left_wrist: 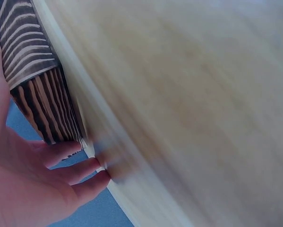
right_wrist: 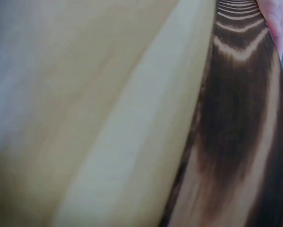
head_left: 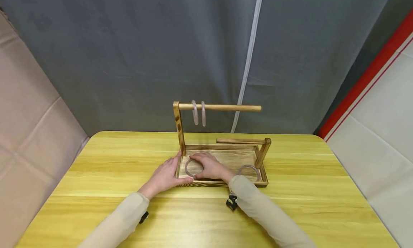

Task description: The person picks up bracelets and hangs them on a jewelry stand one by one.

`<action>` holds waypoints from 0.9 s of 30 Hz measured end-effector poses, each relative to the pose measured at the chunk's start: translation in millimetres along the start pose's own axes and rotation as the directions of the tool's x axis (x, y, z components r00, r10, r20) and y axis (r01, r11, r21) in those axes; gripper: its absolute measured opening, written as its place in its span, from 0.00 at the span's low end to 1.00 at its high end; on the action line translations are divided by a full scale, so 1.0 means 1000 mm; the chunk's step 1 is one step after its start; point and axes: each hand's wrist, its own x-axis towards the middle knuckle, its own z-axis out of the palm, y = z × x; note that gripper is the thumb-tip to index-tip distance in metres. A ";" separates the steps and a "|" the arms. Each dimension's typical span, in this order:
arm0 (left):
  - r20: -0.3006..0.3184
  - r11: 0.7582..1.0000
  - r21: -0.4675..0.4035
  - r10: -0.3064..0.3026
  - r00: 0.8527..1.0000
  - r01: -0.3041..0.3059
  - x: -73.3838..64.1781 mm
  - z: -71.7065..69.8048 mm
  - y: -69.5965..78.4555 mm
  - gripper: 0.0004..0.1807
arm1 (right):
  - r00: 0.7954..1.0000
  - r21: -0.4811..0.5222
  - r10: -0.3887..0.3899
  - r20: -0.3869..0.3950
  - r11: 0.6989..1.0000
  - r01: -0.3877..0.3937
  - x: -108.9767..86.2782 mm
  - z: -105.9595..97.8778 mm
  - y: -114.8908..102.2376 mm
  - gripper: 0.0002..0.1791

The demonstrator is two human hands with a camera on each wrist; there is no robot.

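Note:
A wooden stand has a shallow tray (head_left: 226, 184) as its base. My left hand (head_left: 164, 175) braces the tray's front left corner, thumb along the front wall and fingers stretched beside the left end. In the left wrist view, the fingertips of the left hand (left_wrist: 61, 184) touch the table by that dark-striped corner. Inside the tray, my right hand (head_left: 211, 168) pinches a pale translucent bangle (head_left: 186, 166) lying at the left, thumb on the near side, fingers on the far side. Another bangle (head_left: 259, 174) lies at the tray's right end, partly behind my right wrist.
Two bangles, a left one (head_left: 195, 113) and a right one (head_left: 203, 114), hang on the tall upper bar (head_left: 232, 107). A lower bar (head_left: 240, 141) reaches leftward from a short post (head_left: 262, 154). The stand sits on a yellow wooden table (head_left: 309, 190) before a grey curtain (head_left: 145, 61).

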 end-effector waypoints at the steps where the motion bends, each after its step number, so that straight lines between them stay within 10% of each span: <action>1: 0.000 1.000 -0.001 -0.001 1.000 0.001 0.000 0.000 0.000 0.65 | 1.000 -0.002 0.002 0.001 1.000 -0.002 0.000 0.000 0.000 0.42; 27: 0.005 1.000 -0.003 0.002 1.000 -0.002 0.001 0.000 -0.001 0.65 | 0.983 0.322 0.086 -0.160 0.946 -0.030 -0.027 -0.006 0.003 0.39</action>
